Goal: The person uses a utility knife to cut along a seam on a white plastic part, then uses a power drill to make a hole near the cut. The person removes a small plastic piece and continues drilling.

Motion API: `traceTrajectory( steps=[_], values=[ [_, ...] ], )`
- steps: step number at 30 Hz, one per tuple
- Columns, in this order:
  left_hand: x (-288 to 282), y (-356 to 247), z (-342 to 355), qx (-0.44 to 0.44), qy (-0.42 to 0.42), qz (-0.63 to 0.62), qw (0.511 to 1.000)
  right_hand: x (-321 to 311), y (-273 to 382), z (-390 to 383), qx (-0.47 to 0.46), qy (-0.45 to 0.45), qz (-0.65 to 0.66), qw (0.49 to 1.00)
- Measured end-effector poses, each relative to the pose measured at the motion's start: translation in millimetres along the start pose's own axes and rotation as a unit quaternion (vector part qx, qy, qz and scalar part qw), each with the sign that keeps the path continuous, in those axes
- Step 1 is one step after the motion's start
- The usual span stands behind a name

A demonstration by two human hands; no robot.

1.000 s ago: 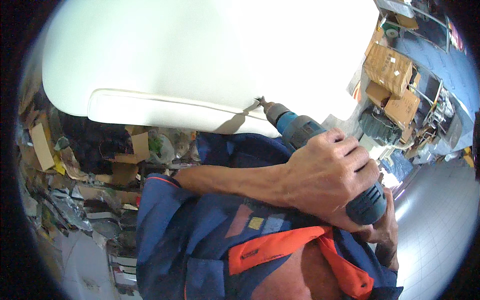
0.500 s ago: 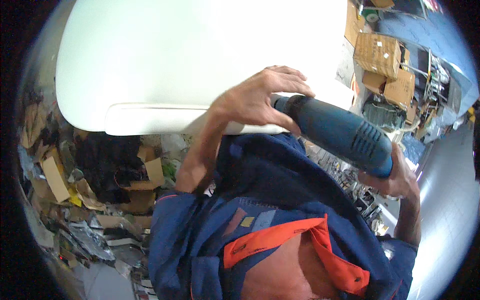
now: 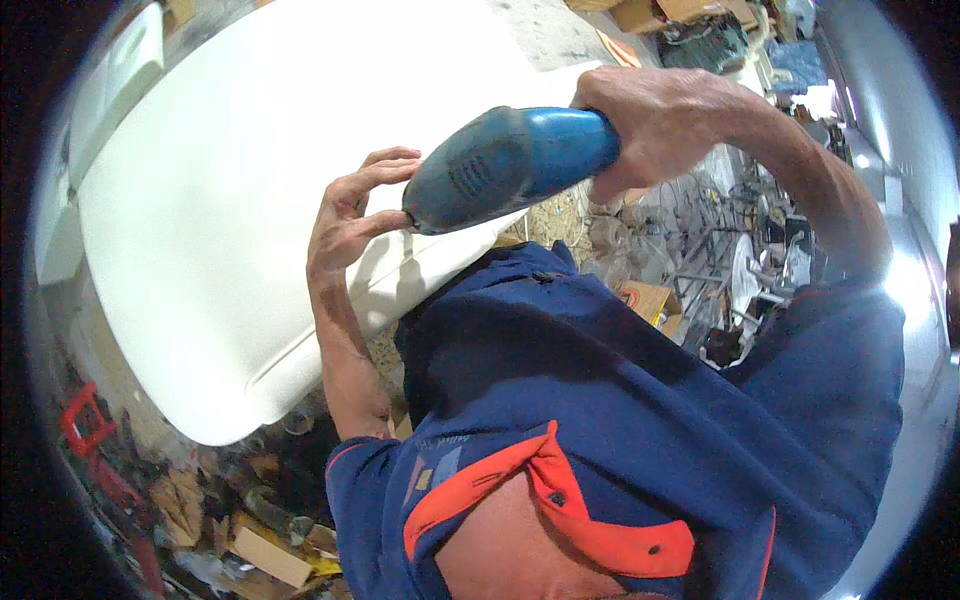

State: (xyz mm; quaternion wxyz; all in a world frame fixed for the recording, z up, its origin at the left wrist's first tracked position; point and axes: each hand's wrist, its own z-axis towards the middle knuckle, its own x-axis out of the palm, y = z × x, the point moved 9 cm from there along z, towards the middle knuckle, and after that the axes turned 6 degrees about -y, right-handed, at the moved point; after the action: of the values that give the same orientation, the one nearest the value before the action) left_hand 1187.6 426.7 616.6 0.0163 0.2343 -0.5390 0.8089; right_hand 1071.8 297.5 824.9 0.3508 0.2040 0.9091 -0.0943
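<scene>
A blue power tool (image 3: 510, 165) with vent slots in its body is held across the middle of the view, above the near right part of a large smooth white panel (image 3: 180, 220). My right hand (image 3: 655, 125) is wrapped round its rear end. At the front end, my left hand (image 3: 350, 210) has its thumb and fingers curled about the tool. Whatever is fitted at the tool's front is hidden behind the hand and body. The panel has rounded corners and a raised strip along its near edge, close to my torso.
Another white piece (image 3: 115, 85) stands beyond the panel's left side. Cardboard pieces (image 3: 270, 555) and a red frame (image 3: 88, 420) lie among clutter at lower left. A cardboard box (image 3: 645, 300) and metal parts are on the right. More boxes (image 3: 690, 10) sit at the far right.
The view has turned, so the panel appears tilted. The tool has swung round, its rear end now pointing right and slightly up. My right hand is higher; my left hand appears further left.
</scene>
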Motion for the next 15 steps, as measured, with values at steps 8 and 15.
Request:
traceTrajectory(
  steps=[8,15],
  values=[
    [-6.8,30.2,-12.7,-0.030,-0.061,-0.075,0.995,3.1,-0.3,-1.4,0.022,-0.027,-0.018,0.999],
    [14.7,-54.8,-0.3,0.022,-0.116,0.015,0.993,8.0,-0.1,-0.9,0.011,-0.011,0.051,0.999]
  ],
)
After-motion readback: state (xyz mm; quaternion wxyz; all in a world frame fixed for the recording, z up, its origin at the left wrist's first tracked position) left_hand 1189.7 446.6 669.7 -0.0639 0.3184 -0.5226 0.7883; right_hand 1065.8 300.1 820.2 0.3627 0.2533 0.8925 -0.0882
